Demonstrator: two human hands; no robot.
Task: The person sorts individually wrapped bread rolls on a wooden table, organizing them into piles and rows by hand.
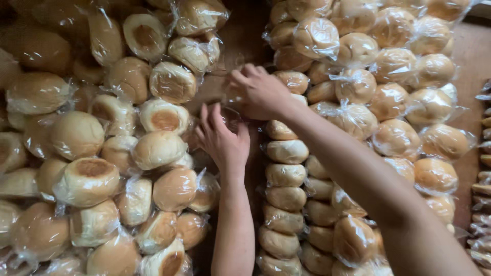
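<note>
Clear-plastic-wrapped round golden bread buns [353, 117] heaped in a big pile right of the dark brown wooden gap [240, 36], stacked several deep, with a neat upright column of them [284, 199] along the gap's right edge. Left of the gap, a second loose heap of wrapped pale buns [102, 168], some turned up to show browned flat bases. At the far right edge, beyond a strip of bare wood, a row of small clear packets with tan contents [483, 168], too cut off to identify. Over the gap, right hand [255, 92] with fingers curled down onto crinkled clear wrapping at the big pile's edge; actual grip not discernible. Just below, left hand [222, 140] flat, fingers extended and slightly spread, resting beside the left heap.
</note>
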